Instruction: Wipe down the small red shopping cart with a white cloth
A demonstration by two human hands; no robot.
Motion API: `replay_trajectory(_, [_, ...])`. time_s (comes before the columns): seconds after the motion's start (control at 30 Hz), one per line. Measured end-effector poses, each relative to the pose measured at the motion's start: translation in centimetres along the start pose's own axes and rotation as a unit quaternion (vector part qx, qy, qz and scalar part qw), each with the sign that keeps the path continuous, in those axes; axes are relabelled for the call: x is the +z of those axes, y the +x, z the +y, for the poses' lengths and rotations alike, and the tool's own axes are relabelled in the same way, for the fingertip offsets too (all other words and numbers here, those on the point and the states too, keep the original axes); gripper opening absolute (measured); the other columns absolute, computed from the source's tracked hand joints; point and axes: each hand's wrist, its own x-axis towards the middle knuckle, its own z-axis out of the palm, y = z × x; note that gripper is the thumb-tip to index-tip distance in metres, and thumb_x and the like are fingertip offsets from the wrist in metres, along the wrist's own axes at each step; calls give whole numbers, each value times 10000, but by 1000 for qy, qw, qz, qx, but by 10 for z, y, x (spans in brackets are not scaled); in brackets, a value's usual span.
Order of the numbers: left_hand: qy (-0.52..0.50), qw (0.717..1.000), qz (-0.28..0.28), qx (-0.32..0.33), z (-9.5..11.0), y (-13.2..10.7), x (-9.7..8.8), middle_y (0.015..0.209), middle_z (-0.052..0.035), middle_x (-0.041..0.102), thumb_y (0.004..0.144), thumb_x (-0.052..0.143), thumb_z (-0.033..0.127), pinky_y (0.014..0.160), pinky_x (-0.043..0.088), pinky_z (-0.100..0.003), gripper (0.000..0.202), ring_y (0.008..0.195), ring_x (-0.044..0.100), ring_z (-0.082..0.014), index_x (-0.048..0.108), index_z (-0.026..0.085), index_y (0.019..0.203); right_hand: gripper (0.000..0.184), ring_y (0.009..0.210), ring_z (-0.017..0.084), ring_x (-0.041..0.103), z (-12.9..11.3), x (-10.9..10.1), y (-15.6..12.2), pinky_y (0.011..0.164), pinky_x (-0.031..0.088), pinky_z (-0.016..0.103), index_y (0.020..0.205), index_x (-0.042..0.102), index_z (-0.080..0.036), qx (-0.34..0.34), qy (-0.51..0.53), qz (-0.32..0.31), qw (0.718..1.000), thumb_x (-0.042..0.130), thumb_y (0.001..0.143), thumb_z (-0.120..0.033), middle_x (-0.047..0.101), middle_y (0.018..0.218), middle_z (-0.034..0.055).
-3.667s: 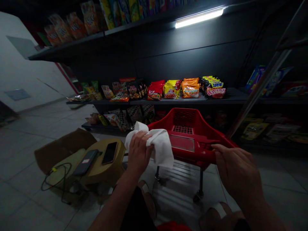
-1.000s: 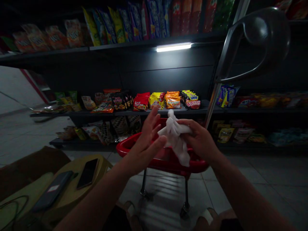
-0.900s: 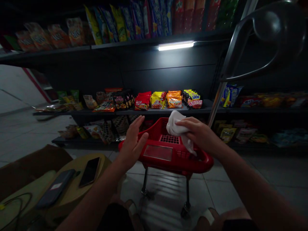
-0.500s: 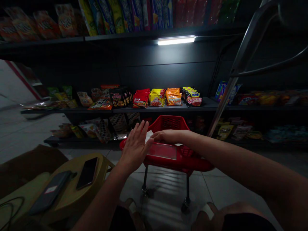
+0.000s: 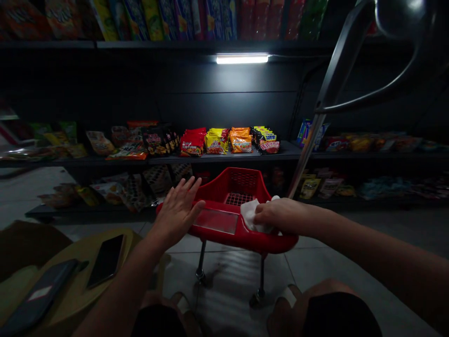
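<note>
A small red shopping cart (image 5: 210, 234) stands in front of me, its basket toward the shelves and its handle side toward me. My right hand (image 5: 277, 214) is closed on a white cloth or tissue (image 5: 249, 213), pressed to the right part of the handle panel. Whether it is paper or fabric I cannot tell. My left hand (image 5: 178, 210) lies with fingers outstretched over the left end of the handle, holding nothing. A clear plate (image 5: 217, 221) is set in the middle of the panel between both hands.
Shelves (image 5: 157, 160) with snack packets (image 5: 241, 140) run behind the cart. On the left, a yellowish stool (image 5: 77, 290) bears a phone (image 5: 106, 260) and a dark flat device (image 5: 40, 295). A metal pole (image 5: 308, 145) with a curved handle rises on the right.
My right hand has moved the white cloth from the left-middle of the handle to its right part. My left hand stays on the left end. The view has shifted slightly right.
</note>
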Motion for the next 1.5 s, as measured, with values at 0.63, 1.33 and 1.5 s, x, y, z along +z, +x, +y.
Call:
replay_trajectory(0.63, [-14, 993, -112, -22, 20, 37, 6, 1617, -34, 289, 994, 229, 566, 1200, 249, -434, 633, 1483, 268, -216, 240, 281, 1559, 528, 1245, 190, 579, -39, -7, -54, 1015, 483, 300, 1318, 593, -367, -90, 117, 40, 988, 552, 875, -82, 489, 1490, -12])
replay_trajectory(1.33, [-27, 995, -92, 37, -14, 35, 10, 1584, -34, 363, 995, 204, 575, 1214, 217, -419, 650, 1479, 269, -221, 299, 239, 1543, 377, 1081, 242, 608, -13, 67, -80, 885, 504, 356, 1160, 610, -220, -80, 101, 341, 931, 519, 800, -154, 651, 1111, 94])
replay_trajectory(1.5, [2, 999, -17, 33, -1, 38, 12, 1576, -62, 375, 1002, 271, 512, 1207, 213, -463, 588, 1473, 274, -255, 397, 220, 1497, 340, 1151, 262, 571, -12, 97, -76, 952, 472, 414, 1140, 589, -233, -31, 164, 472, 866, 491, 821, -168, 611, 1187, 92])
